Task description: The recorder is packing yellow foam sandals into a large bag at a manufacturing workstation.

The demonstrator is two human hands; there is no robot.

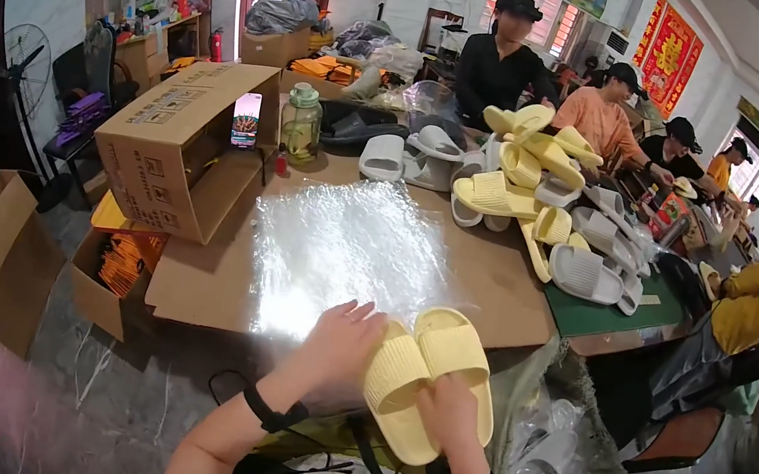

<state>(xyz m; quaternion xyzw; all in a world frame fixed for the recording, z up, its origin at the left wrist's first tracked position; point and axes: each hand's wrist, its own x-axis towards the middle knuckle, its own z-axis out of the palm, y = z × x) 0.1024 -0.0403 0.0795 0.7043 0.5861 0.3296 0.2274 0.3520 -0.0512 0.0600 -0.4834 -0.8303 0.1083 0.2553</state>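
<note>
A pair of pale yellow slide slippers [401,373] is held side by side in front of me, above the near edge of the table. My right hand [452,414] is closed on the pair, its fingers partly hidden between the two slippers. My left hand [347,338] lies at the near edge of a stack of clear plastic bags [350,232], next to the left slipper, fingers stretched out and open. Whether its fingertips touch the slipper or only the plastic I cannot tell.
A heap of yellow and grey slippers [494,194] lies at the back right. An open cardboard box [167,149], a phone [246,120] and a glass jar [300,127] stand back left. A sack of wrapped slippers [553,461] sits low right. Several co-workers stand behind.
</note>
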